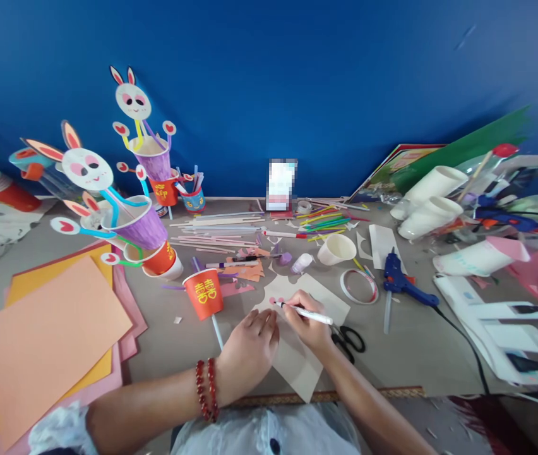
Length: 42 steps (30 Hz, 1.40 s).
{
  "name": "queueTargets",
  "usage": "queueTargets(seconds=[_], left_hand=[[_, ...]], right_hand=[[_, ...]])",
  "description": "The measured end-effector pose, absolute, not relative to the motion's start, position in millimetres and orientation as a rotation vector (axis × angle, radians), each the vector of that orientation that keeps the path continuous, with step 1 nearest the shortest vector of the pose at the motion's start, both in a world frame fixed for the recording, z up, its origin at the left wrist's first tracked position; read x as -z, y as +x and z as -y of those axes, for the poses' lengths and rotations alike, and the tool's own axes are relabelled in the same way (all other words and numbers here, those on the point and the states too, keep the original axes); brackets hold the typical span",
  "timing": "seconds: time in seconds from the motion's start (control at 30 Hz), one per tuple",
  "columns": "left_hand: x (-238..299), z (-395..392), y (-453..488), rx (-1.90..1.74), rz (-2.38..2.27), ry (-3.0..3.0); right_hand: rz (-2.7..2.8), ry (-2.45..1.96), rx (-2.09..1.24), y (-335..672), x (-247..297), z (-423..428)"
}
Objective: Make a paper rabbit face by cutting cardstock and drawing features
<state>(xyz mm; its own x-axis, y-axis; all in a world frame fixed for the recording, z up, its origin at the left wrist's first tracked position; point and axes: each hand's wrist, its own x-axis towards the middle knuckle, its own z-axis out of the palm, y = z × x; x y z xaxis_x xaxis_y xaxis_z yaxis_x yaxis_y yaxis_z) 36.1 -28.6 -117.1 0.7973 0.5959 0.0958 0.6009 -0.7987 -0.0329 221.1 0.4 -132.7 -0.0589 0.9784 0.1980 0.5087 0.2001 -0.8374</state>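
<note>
My right hand [307, 321] grips a white marker [315, 315], its dark tip on the cream paper [329, 296]. Small pink spots [272, 301] show on the paper at that tip. My left hand [251, 344] lies flat across the paper's left part, fingers stretched out, holding nothing. Black-handled scissors [353, 339] lie right of my right wrist, partly hidden by it and the paper. Left of the paper, a red paper cup [203, 293] with yellow characters has a pale straw [217, 332] running down from it toward my left hand.
Rabbit figures on purple cups [143, 222] stand at the left, behind stacked coloured paper [55, 338]. Straws [221, 229], a white cup [336, 249] and a tape roll [358, 286] lie beyond my hands. At right are a blue glue gun [404, 281] with its cord and a white power strip [470, 332].
</note>
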Motion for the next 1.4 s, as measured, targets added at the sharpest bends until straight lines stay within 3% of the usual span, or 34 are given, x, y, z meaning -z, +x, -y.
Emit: queueTargets(seconds=[1.4], left_hand=[[116, 27, 35, 0.249, 0.959, -2.876]], right_hand=[[1.738, -1.387, -0.683, 220, 129, -4]])
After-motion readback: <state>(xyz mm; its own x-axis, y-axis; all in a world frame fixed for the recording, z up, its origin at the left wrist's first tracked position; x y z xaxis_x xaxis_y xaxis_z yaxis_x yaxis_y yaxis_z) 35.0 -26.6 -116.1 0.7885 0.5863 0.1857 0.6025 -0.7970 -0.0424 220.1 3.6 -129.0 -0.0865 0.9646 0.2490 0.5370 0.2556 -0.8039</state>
